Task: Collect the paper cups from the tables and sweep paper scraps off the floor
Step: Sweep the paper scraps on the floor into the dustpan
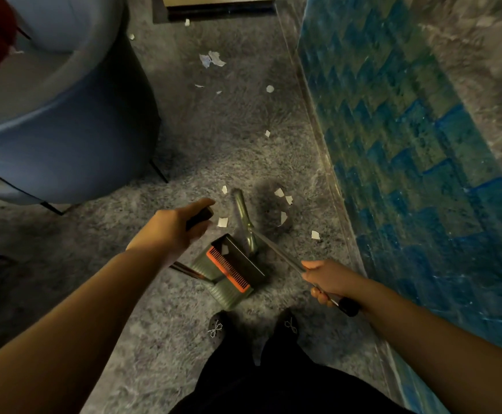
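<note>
Both forearms reach down toward the dustpan, which rests on the grey carpet just ahead of two dark shoes. Left hand grips its dark handle; right hand is wrapped around the broom pole. One paper scrap lies inside the dustpan. Many paper scraps remain beyond it, so sweeping looks barely begun. A blue chair stands left of the dustpan, a blue wall right, leaving a narrow lane.

One dustpan, one broom, one chair, two shoes, and about a dozen paper scraps on the floor.
</note>
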A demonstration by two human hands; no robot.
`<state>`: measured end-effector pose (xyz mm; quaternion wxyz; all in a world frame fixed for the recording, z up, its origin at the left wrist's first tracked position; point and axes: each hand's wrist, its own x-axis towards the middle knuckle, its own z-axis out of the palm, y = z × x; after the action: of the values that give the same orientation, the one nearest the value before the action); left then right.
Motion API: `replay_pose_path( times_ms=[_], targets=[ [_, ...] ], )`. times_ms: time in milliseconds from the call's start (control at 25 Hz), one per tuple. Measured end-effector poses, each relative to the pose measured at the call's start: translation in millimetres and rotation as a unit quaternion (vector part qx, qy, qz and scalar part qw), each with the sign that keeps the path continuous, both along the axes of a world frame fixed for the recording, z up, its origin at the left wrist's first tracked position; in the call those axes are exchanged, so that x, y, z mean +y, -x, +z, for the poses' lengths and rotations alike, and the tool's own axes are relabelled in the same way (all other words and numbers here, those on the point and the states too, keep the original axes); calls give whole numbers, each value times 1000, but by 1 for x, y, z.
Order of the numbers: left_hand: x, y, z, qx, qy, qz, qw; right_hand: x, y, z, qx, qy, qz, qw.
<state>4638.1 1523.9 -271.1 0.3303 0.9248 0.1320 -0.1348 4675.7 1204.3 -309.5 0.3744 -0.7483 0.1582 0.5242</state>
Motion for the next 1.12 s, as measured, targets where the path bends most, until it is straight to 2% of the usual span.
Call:
replay_pose_path(
  times_ms=[360,640,880,1120],
  targets=[
    [88,21,5,28,36,20,999,67,-7,-17,-14,21,-34,999],
    [131,23,-8,65,4,-15,998,95,-17,-37,-31,36,46,998],
    [153,10,-14,32,-83,-40,995,120,-13,-59,-12,42,92,995],
    [152,6,-16,27,-95,-57,993,158,4,-70,30,34,182,982]
  ],
)
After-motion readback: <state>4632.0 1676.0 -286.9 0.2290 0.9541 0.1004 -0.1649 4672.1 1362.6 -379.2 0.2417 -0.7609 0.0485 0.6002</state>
